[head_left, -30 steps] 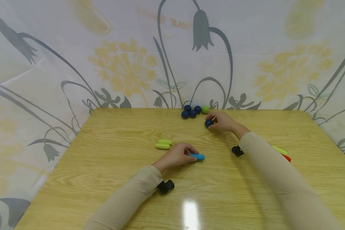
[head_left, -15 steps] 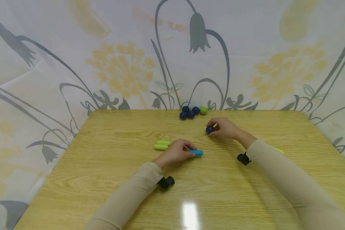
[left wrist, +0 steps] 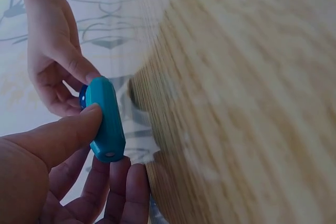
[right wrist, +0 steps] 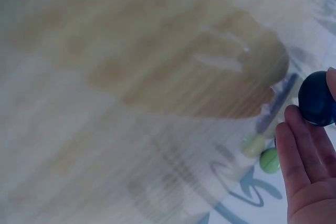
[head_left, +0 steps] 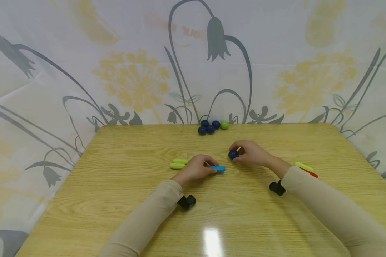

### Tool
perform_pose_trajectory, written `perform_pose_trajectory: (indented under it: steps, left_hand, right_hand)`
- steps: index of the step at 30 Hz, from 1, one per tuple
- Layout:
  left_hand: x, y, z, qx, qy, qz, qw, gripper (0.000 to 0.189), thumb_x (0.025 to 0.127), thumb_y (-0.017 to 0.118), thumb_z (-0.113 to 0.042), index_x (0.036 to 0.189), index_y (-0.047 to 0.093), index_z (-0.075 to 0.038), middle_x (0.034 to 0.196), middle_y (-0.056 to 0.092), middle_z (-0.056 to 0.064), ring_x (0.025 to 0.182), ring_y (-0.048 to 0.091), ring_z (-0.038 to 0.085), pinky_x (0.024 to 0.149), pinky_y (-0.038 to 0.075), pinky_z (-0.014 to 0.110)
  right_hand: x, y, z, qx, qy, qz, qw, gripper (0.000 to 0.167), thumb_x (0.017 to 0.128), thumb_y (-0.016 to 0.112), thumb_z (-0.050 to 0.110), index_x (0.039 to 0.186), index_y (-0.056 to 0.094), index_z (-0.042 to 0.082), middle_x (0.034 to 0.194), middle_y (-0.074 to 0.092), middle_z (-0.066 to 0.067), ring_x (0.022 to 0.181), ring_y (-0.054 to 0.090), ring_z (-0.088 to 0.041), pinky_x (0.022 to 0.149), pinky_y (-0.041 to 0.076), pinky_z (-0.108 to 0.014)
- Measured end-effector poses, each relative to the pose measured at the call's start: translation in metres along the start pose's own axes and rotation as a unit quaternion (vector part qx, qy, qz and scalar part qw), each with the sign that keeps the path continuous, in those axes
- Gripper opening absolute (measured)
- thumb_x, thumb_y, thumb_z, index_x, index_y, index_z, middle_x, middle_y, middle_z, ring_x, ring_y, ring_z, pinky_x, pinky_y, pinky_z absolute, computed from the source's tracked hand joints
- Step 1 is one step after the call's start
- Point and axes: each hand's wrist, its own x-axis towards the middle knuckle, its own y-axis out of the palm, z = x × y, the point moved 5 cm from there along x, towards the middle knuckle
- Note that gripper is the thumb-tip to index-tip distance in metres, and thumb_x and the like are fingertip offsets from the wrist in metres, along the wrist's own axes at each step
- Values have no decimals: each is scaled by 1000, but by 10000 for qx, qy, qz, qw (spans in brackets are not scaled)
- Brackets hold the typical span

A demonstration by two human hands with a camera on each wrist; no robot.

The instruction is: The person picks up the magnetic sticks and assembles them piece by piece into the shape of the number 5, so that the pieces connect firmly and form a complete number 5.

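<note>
My left hand point(head_left: 199, 167) pinches a short blue highlighter point(head_left: 218, 168) between thumb and fingers, over the middle of the wooden table. Its faceted body point(left wrist: 106, 119) shows up close in the left wrist view. My right hand point(head_left: 251, 153), a little farther back and to the right, holds a dark blue ball point(head_left: 233, 154) between thumb and fingertips. The ball point(right wrist: 317, 99) appears at the right border of the right wrist view. Highlighter and ball are a short way apart. Two yellow-green highlighters point(head_left: 178, 164) lie side by side left of my left hand, partly behind it.
Several dark blue balls point(head_left: 210, 129) cluster at the table's back edge, a green ball point(head_left: 224, 124) beside them. At the right, by my sleeve, lie a yellow stick point(head_left: 304, 166) and a red stick point(head_left: 310, 172). A patterned curtain point(head_left: 193, 71) hangs behind the wooden table point(head_left: 122, 142).
My right hand has brought the dark blue ball nearer to me, away from the other balls. My left hand, still pinching the blue highlighter, has shifted slightly toward the back.
</note>
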Motion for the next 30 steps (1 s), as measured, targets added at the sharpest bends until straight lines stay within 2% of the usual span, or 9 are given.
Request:
perform_pose_trajectory:
  steps: [10, 18, 30]
  left_hand:
    - [4, 1, 0, -7, -117, 44, 9999, 18, 88, 66, -14, 106, 69, -10, 98, 62, 0, 85, 57, 15, 71, 48, 26]
    - [6, 3, -2, 43, -118, 48, 9999, 19, 88, 66, -14, 106, 68, -9, 98, 62, 1, 85, 57, 15, 71, 48, 26]
    - [8, 6, -5, 0, -107, 102, 9999, 19, 88, 66, -16, 106, 69, -11, 97, 62, -1, 86, 57, 14, 72, 48, 27]
  right_hand:
    - [-14, 10, 12, 75, -159, 149, 9997, 28, 79, 74, 7, 104, 64, 2, 95, 63, -4, 83, 62, -17, 76, 52, -37]
    - [-20, 16, 18, 237, -153, 228, 9993, 26, 77, 76, 10, 100, 65, 7, 91, 64, -1, 77, 61, -12, 69, 51, -28]
    - [-23, 18, 15, 536, -131, 198, 9983, 26, 76, 77, 7, 98, 65, 3, 89, 64, -3, 73, 62, -12, 63, 52, -25]
